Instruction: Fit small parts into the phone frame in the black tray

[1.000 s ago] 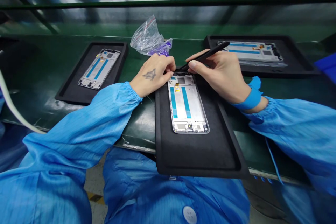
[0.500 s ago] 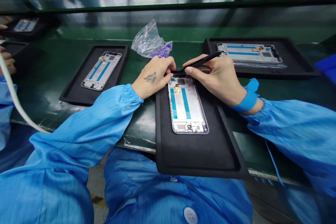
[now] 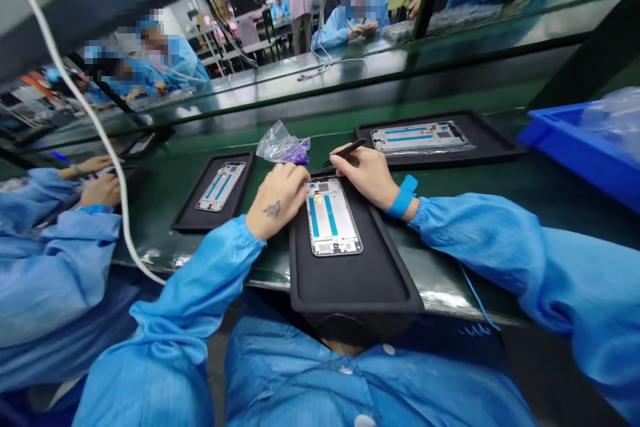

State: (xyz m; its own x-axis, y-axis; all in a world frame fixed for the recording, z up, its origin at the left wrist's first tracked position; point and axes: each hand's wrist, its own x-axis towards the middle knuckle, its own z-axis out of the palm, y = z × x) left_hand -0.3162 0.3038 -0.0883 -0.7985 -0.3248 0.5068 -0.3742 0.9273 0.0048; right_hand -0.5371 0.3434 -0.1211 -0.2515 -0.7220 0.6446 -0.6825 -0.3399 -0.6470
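A silver phone frame (image 3: 343, 213) with two blue strips and a small gold flex piece lies in a black tray (image 3: 345, 283) right in front of me. My left hand (image 3: 281, 197) is closed at the frame's upper left corner, its fingertips pressed against the edge and partly hidden. Slim black tweezers (image 3: 356, 145) are pinched in my right hand (image 3: 367, 172), just above the frame's top end. Their tip points left, and whether it touches anything is unclear. A blue strap circles my right wrist.
Another phone frame (image 3: 221, 187) lies in a black tray (image 3: 183, 219) at left; one more (image 3: 420, 136) sits in a tray (image 3: 495, 143) at back right. A crumpled clear bag (image 3: 280, 143), blue bin (image 3: 575, 147) and white cable (image 3: 113, 140) are near. Co-workers' hands (image 3: 103, 190) are at left.
The view has tilted up and shifted, showing co-workers and the blue bin. My right hand and the tweezers have lifted slightly off the frame's top edge; my left hand stays at the corner.
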